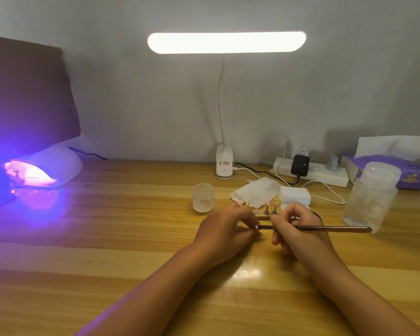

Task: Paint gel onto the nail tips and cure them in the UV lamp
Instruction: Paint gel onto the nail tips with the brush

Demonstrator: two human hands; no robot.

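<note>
Observed at centre frame, low over the worktop (131,238): the left hand (224,229) has its fingers curled in, pinching what appears to be a single nail tip (255,227) at the fingertips. The piece is too small to confirm in detail. The right hand (298,235) grips a brush (337,229) pen-fashion, handle running out to the right, bristle end meeting the pinched tip. Both forearms rest on the worktop.

Just behind the hands stands a holder (266,211) carrying further pink tips on pegs. A small frosted jar (203,197) sits just left of it. The UV lamp (56,163) is at the left edge of the frame, lit violet, well apart from the work.

Assessment: painting is in hand; curing of this piece is not yet done.

Recommendations for this step:
- Keep both wrists planted so brush and tip move as one.
- Stroke from base to free edge with light pressure, in a thin coat.
- Keep gel off the pinching fingers, or the tip may slip or smear.
- Carry it level to the lamp.
</note>
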